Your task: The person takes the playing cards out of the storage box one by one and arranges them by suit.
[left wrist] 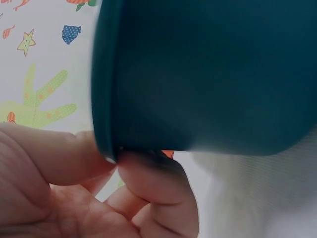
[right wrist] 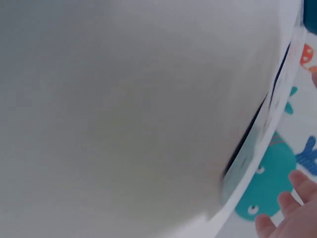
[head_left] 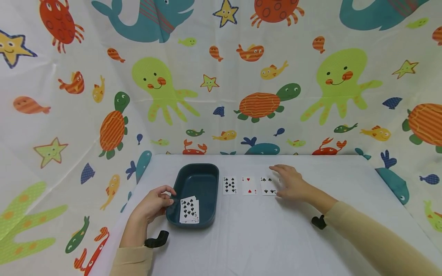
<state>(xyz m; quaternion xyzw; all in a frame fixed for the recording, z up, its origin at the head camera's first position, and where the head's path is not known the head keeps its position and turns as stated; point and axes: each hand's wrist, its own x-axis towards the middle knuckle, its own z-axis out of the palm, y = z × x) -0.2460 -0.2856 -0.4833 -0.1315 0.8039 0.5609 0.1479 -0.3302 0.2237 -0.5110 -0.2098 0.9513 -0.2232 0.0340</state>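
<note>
**Card layout: three cards visible in the row, a small stack left in the tray**

While the right hand point(head_left: 291, 184) lies flat at the right end of the row, three playing cards sit face up on the white counter point(head_left: 262, 237), side by side and not overlapping: a black spade card point(head_left: 229, 185) nearest the tray, a red heart card point(head_left: 249, 185) in the middle, and a black club card point(head_left: 268, 185) whose right edge touches or slips under the hand. The right fingers point(head_left: 277, 168) are stretched out and relaxed, pressing down rather than pinching. Whether a fourth card lies beneath the palm cannot be told; only a sliver of white shows at its edge.

The dark teal tray point(head_left: 193, 180) stands just left of the row. A small fanned stack of cards point(head_left: 189, 210) rests inside it at the near end, a spade card on top. The left hand point(head_left: 155, 203) grips the tray's near left rim; in the left wrist view thumb and fingers point(left wrist: 153, 183) pinch that rim.

Judgement: the laying-out looks partly done. At least three cards are out of the tray and placed, and several remain in the stack. Their count cannot be read. The right wrist view is blurred and adds nothing.
</note>
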